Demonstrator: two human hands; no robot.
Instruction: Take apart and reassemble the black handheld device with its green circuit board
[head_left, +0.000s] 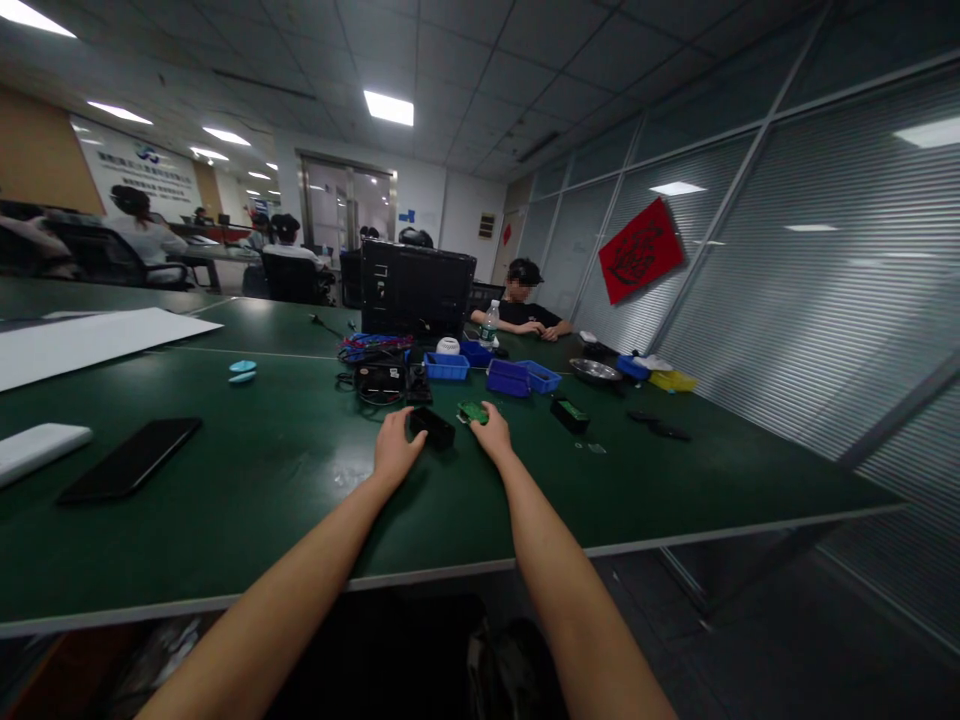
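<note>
My left hand point(397, 448) is closed on the left end of a small black open case point(433, 427), thumb on the near side, over the green table. Just right of it, my right hand point(491, 432) grips a small green circuit board point(472, 411) by its right side. The case and the board are apart. Farther right, a black case with a green board in it point(570, 413) lies on the table, with small clear pieces point(596, 448) near it.
Blue trays point(508, 378), a black box with cables point(380, 380), a monitor point(417, 290) and a bottle point(490, 322) stand beyond my hands. A metal bowl point(595, 371) and dark flat pieces point(667, 431) lie right; a black tablet point(131, 460) lies left. A person sits across the table.
</note>
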